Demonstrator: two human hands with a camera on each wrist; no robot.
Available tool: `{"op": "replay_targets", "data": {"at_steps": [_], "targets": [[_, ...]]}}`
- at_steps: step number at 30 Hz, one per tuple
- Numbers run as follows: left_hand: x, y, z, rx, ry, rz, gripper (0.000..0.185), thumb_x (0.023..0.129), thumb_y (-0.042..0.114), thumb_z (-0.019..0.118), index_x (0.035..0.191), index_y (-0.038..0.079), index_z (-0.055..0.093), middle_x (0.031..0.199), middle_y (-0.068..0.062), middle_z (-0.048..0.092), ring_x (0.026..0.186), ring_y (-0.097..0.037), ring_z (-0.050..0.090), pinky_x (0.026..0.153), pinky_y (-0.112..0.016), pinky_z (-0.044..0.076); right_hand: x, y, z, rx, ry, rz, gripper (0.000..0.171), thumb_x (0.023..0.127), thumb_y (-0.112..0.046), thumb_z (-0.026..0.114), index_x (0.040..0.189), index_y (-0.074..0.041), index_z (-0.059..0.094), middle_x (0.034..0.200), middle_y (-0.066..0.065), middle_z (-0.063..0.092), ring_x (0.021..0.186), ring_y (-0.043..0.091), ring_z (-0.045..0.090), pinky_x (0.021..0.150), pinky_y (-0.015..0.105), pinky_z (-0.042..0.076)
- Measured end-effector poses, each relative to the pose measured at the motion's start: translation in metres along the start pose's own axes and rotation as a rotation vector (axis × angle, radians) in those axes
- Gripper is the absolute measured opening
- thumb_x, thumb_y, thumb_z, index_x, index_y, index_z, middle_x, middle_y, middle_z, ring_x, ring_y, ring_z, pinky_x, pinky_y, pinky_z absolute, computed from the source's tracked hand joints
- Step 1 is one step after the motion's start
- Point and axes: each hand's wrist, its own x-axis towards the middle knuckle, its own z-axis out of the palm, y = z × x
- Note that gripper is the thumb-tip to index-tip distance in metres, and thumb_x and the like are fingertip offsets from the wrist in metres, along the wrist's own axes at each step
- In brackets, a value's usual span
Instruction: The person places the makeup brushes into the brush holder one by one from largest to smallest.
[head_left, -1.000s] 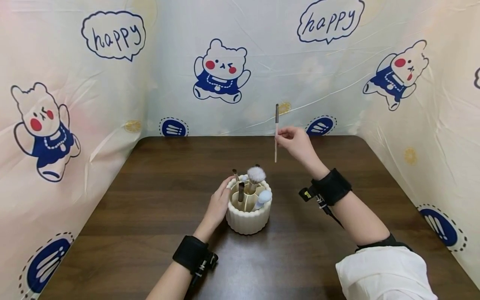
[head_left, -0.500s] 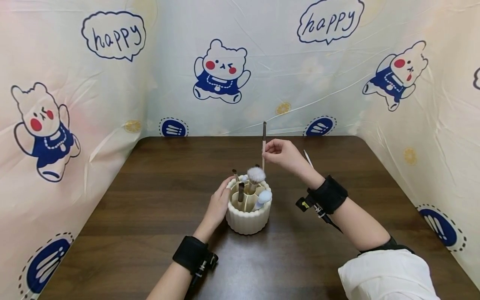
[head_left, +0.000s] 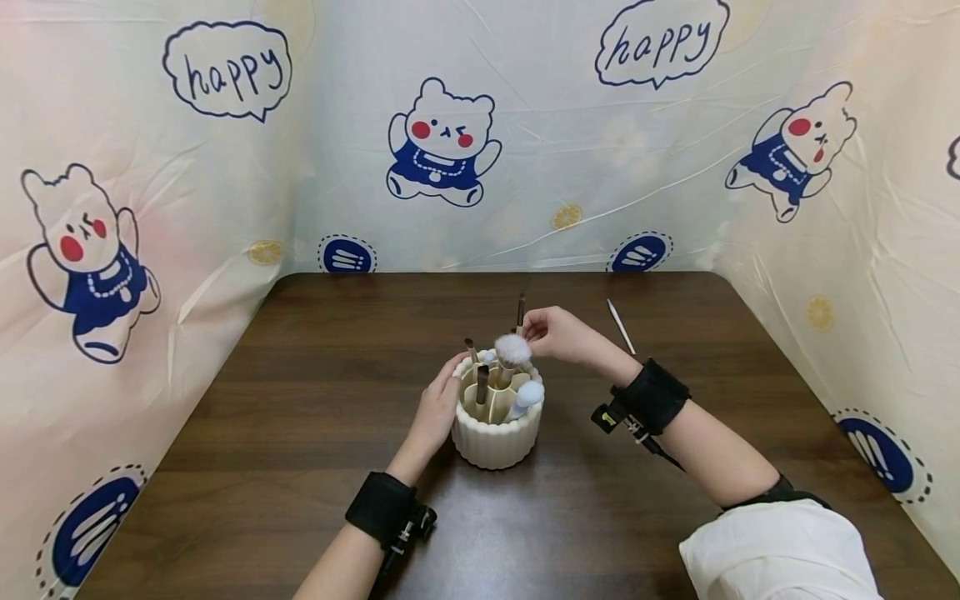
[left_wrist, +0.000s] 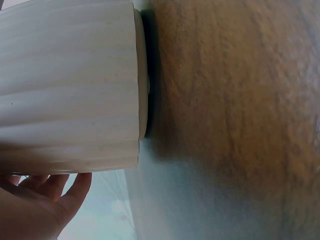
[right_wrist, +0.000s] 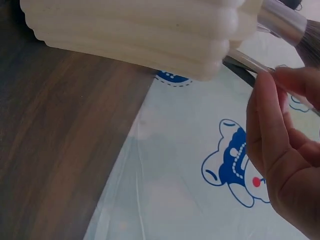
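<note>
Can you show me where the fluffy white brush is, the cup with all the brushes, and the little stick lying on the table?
fluffy white brush (head_left: 513, 348), head view, on its puffy bristles.
ribbed cream cup (head_left: 495, 442), head view, on its front wall.
thin white stick (head_left: 621, 327), head view, on the middle of its length.

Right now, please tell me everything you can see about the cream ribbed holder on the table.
The holder is a round cream cup with ribbed walls, matte like plastic or ceramic. Inner dividers split it into compartments. It stands upright on the dark wooden table. Several makeup brushes stand in it, bristles up. The left hand rests against its left side, and the right hand pinches a thin brush above its far rim.
</note>
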Motion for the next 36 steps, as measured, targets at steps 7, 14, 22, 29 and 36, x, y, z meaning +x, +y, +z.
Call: {"op": "replay_targets", "data": {"at_steps": [7,14,22,29,36], "targets": [[0.000,0.000,0.001,0.004,0.007,-0.002,0.046,0.098,0.020,0.032,0.141,0.021,0.048,0.110,-0.016,0.056,0.089,-0.026,0.049,0.088,-0.039,0.037,0.001,0.002,0.007,-0.112,-0.061,0.022,0.013,0.075,0.000,0.069,0.084,0.001,0.060,0.077,0.004,0.057,0.070,0.013,0.047,0.064,0.022,0.041],[0.000,-0.001,0.001,-0.015,0.012,0.002,0.045,0.098,0.020,0.033,0.140,0.020,0.049,0.141,-0.010,0.052,0.119,-0.026,0.051,0.104,-0.047,0.039,0.004,0.002,0.014,-0.205,-0.073,0.053,0.022,0.078,-0.005,0.071,0.098,0.002,0.067,0.087,0.011,0.067,0.073,0.015,0.054,0.066,0.024,0.046],[0.000,-0.001,0.001,-0.020,0.010,0.000,0.045,0.098,0.021,0.033,0.140,0.019,0.048,0.142,-0.011,0.050,0.121,-0.028,0.050,0.105,-0.048,0.038,0.011,0.003,0.015,-0.331,-0.099,0.002,0.018,0.077,-0.006,0.073,0.094,-0.001,0.069,0.085,0.009,0.069,0.076,0.017,0.062,0.071,0.030,0.052],[0.000,-0.003,0.003,-0.001,-0.001,-0.005,0.046,0.099,0.021,0.031,0.142,0.021,0.046,0.121,-0.017,0.058,0.081,-0.023,0.047,0.089,-0.039,0.038,0.005,-0.015,0.014,-0.382,-0.118,0.013,0.023,0.079,-0.005,0.072,0.100,0.004,0.067,0.093,0.015,0.070,0.087,0.025,0.066,0.079,0.035,0.054],[0.001,-0.001,0.002,-0.005,-0.006,0.004,0.045,0.099,0.022,0.031,0.142,0.020,0.046,0.137,-0.013,0.053,0.096,-0.028,0.050,0.091,-0.041,0.037,0.004,-0.015,0.013,-0.393,-0.114,0.008,0.026,0.079,-0.005,0.073,0.103,0.004,0.067,0.096,0.016,0.071,0.090,0.026,0.067,0.081,0.036,0.054]]}}
